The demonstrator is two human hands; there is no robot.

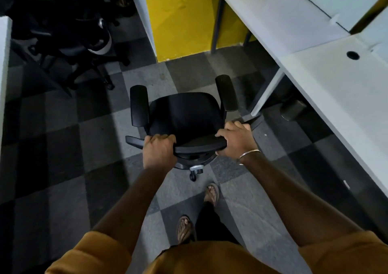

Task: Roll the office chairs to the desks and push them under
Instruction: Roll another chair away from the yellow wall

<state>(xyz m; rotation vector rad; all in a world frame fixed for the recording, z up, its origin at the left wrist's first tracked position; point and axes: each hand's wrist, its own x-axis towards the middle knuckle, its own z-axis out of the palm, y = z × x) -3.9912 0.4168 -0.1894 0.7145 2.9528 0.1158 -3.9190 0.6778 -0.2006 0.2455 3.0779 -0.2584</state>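
Black office chair [184,114]: stands on the checkered grey carpet [63,147] in the aisle, seat facing away from the person, both padded armrests raised on either side of the seat; one castor [193,177] shows below the backrest, near the person's forward foot. Top of backrest [199,143]: held at both ends. Left hand [159,150]: fingers curled over the left end of the backrest's top edge, gripping it, knuckles up. Right hand [235,139]: wrapped round the right end of the same edge, thumb toward the seat, gripping it; a thin metal bangle [248,155] sits at the wrist. White desks [336,97]: a row along the right side, the nearest desk's leg [266,91] just beside the chair's right armrest; the chair lies outside the desk, not under it. A round cable hole [352,55] is set in the nearest desktop. A dark cylindrical bin [294,110] stands under that desk. Yellow wall [180,22]: ahead of the chair, beyond the carpet. Further dark office chairs [84,43]: grouped at upper left, well apart from the held one, details lost in shadow. Person: mustard-coloured sleeves [100,252], dark trousers, sandals [184,228].
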